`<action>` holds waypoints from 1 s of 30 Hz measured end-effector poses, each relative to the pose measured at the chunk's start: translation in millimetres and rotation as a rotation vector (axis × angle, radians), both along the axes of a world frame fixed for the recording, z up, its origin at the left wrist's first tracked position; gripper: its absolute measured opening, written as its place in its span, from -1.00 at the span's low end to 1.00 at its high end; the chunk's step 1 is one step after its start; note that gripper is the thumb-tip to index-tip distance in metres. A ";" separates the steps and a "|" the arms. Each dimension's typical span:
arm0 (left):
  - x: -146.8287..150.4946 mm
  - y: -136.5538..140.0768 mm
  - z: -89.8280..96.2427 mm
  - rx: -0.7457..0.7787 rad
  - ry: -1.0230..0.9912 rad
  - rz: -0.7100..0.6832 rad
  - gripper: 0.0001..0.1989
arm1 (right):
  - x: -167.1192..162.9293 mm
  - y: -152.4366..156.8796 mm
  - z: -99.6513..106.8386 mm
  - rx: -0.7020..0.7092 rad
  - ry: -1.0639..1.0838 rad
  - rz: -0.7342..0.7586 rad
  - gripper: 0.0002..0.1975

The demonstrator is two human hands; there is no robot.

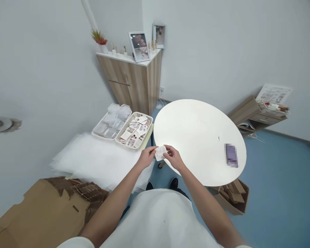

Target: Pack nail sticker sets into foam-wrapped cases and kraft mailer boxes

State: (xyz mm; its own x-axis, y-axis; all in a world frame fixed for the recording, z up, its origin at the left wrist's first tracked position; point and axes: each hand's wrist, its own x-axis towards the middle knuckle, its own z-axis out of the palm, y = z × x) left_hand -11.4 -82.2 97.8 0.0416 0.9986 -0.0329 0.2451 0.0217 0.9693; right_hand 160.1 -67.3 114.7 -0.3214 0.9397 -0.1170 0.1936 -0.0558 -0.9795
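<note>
White table (193,137), right of grip. One card (160,153), pinched by left hand (146,157) and right hand (175,158), not yet set down; basket (125,144) leftward, further cards (143,128) remaining.

Forearms (121,193) forward and inward, hands (146,157) close together, each in a pinch grip

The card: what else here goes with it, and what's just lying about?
Seems part of the job:
- card, between left hand and right hand
- similar cards in the basket
- clear packets beside it, perhaps

Probably just lying about:
- plant
- framed picture
- open box by the table
</note>
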 end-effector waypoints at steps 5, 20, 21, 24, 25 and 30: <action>59.1 14.9 11.2 0.056 0.092 -0.095 -0.65 | 58.8 -3.6 -4.7 -0.091 0.077 -0.194 -0.78; 211.6 16.5 13.7 -0.373 -0.467 -0.029 -0.65 | 168.7 -20.7 -25.5 0.542 -0.320 -0.347 -0.92; 216.9 16.7 12.0 -0.379 -0.484 -0.004 -0.66 | 172.2 -21.0 -28.7 0.619 -0.369 -0.311 -0.90; 226.6 17.4 5.3 -0.376 -0.483 0.068 -0.70 | 182.7 -21.5 -37.2 0.757 -0.492 -0.223 -0.86; 228.1 17.9 3.3 -0.373 -0.474 0.083 -0.71 | 186.3 -21.5 -38.7 0.778 -0.511 -0.194 -0.85; 228.8 24.5 1.4 -0.399 -0.433 0.111 -0.69 | 203.5 -18.8 -34.0 0.662 -0.413 -0.308 -0.78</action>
